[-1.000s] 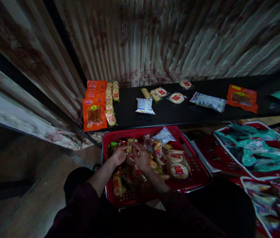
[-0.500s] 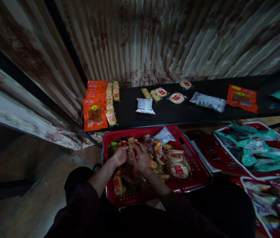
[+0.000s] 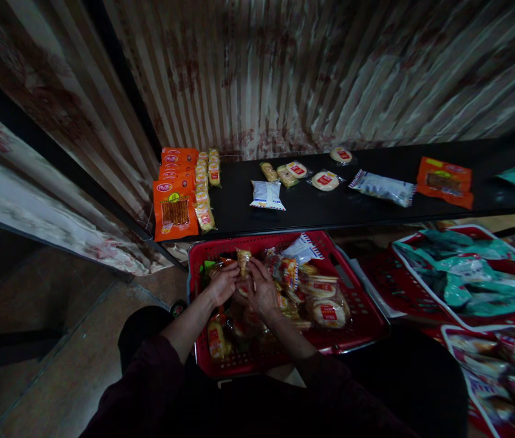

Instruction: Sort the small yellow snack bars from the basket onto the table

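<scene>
Higher up and plainer to see than a second ago is a small yellow pack (image 3: 243,260). It is over the red basket (image 3: 227,244), near the back edge. Left hand (image 3: 224,285) and right hand (image 3: 263,291) pinch it together. Below, the basket has round cakes (image 3: 329,313) with red labels by its right edge and a white bag (image 3: 300,248) at its back edge. On the black shelf (image 3: 239,224), orange bags (image 3: 175,210) line the left edge. Words on them are too tiny to read.
</scene>
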Motion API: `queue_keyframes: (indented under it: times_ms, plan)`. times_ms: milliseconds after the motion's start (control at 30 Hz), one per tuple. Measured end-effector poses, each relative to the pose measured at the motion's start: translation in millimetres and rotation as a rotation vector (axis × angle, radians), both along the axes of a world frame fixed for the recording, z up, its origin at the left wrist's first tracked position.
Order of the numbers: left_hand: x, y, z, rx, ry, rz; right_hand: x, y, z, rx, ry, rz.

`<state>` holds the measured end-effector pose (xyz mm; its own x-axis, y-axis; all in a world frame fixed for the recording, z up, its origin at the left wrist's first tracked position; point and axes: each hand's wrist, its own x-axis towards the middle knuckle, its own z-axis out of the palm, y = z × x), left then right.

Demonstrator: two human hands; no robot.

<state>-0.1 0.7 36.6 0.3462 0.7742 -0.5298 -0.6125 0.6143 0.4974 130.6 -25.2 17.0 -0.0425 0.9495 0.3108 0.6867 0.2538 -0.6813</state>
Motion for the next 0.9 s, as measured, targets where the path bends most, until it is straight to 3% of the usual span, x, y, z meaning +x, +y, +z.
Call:
queue_keyframes:
  times_ms: [433,633,900]
  plan:
    - [2.4,-1.3,-3.7,0.142,0.187,-0.004,-2.9,1.1,1.4,-0.068,0.187,-0.068]
    - [3.2,-2.1,2.6,0.229,0.289,0.025,-4.6,-0.6,2.2,-0.274,0.403,-0.15]
    - [5.3,-1.4,3.6,0.379,0.592,0.049,-9.9,1.3,23.6,-0.495,0.771,-0.216]
